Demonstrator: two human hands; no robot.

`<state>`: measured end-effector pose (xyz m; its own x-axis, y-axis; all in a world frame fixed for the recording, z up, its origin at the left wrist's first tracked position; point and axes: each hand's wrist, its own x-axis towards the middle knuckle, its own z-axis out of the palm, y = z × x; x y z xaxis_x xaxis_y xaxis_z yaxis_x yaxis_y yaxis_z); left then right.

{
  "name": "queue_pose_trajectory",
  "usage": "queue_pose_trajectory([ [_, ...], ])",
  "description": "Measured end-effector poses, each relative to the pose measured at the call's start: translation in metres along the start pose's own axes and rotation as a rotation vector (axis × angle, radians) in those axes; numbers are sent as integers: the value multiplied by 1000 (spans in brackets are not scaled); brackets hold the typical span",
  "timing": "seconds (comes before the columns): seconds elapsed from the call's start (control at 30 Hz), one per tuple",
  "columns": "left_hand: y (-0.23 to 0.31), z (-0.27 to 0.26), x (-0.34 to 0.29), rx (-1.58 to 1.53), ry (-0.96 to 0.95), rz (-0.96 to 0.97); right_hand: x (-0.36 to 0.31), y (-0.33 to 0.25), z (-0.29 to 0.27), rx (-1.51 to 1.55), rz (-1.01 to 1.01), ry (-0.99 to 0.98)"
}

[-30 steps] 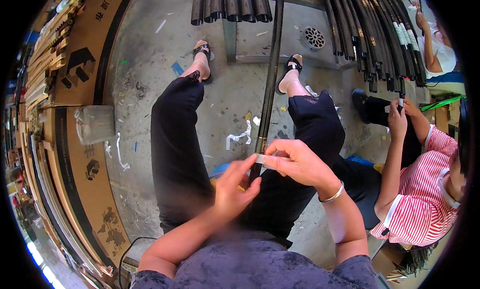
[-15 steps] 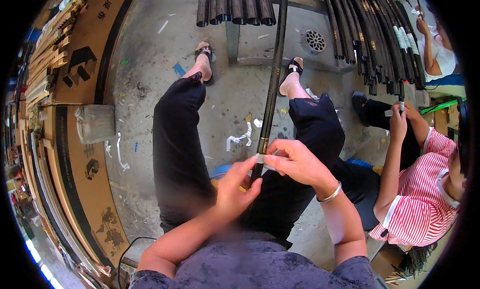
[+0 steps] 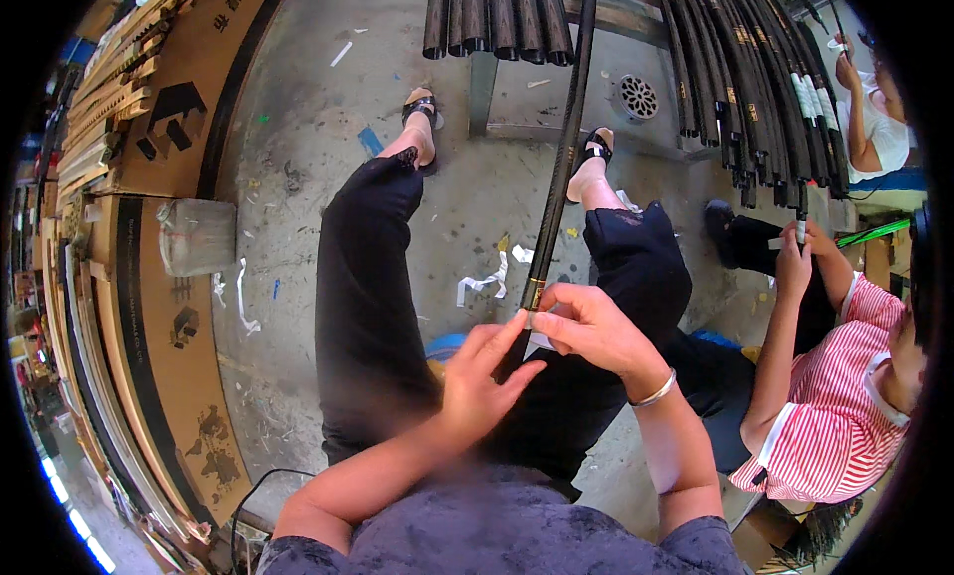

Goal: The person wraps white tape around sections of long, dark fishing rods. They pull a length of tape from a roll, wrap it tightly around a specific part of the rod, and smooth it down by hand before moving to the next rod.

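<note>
A long black rod [image 3: 559, 167] is held over the lap of a seated person, its near end at the two hands and its far end running up past the feet toward a rack of similar dark tubes [image 3: 497, 18]. The right hand [image 3: 586, 328] is closed around the rod's near end, just below a thin gold band, with the fingers pinching something small and pale against it; whether this is tape or a label cannot be told. The left hand [image 3: 480, 376] is half open, its fingertips laid against the same spot from below, so the two hands meet on the rod.

The rod is judged stiff, light and smooth, probably slippery along its glossy length and liable to be scratched or cracked if knocked. It is best gripped near the banded end, where it is thickest, with the far length left supported.

No work surface is seen; the work is done above a stained concrete floor [image 3: 318, 128] strewn with white paper strips [image 3: 484, 280], with a round drain [image 3: 637, 96] nearby. Flat cardboard boxes [image 3: 169, 108] are stacked to the left. More dark rods [image 3: 755, 88] hang to the right, where another person in a red striped shirt [image 3: 835, 416] handles one.
</note>
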<state>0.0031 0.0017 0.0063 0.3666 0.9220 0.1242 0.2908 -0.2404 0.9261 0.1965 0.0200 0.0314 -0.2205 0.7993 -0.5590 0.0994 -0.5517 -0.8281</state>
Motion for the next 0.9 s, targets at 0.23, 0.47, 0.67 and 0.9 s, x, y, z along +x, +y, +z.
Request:
queue_pose_trajectory([
  [0.23, 0, -3, 1, -72, 19, -107, 2, -2, 2, 10, -4, -16],
  [0.47, -5, -2, 0, -111, 19, -145, 2, -9, 1, -10, 25, -51],
  [0.67, -6, -4, -2, -90, 5, -201, -20, -22, -4, -46, 14, -6],
  [0.9, -10, 2, -5, -100, 5, -192, -33, -17, 2, -67, -51, 57],
])
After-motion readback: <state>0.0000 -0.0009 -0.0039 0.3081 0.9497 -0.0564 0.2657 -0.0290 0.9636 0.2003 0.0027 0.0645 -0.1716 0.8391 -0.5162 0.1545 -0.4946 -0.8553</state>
